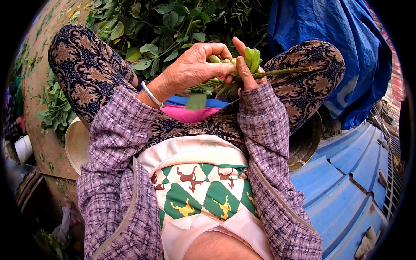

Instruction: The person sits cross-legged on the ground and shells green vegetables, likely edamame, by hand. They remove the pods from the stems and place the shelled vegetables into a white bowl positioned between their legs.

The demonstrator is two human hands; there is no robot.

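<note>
Both my hands meet over my lap, above my crossed legs. My left hand (195, 65), with a silver bangle (151, 94) at its wrist, pinches a small green pod (214, 59) between thumb and fingers. My right hand (247, 76) is closed round a cut bean plant stem (290, 71), which sticks out to the right. Plump green bean pods (252, 60) stand up between its thumb and fingers. A loose leaf (196, 101) hangs below the hands, slightly blurred. Beneath them lies something pink and blue (190, 113), partly hidden by my arms.
A heap of leafy green plants (160, 26) lies ahead of my legs. Blue tarp (329, 47) covers something at the far right. Blue corrugated sheeting (346, 173) lies at the right. A pale round tub (77, 145) stands at the left, and a white bucket (23, 148) farther left.
</note>
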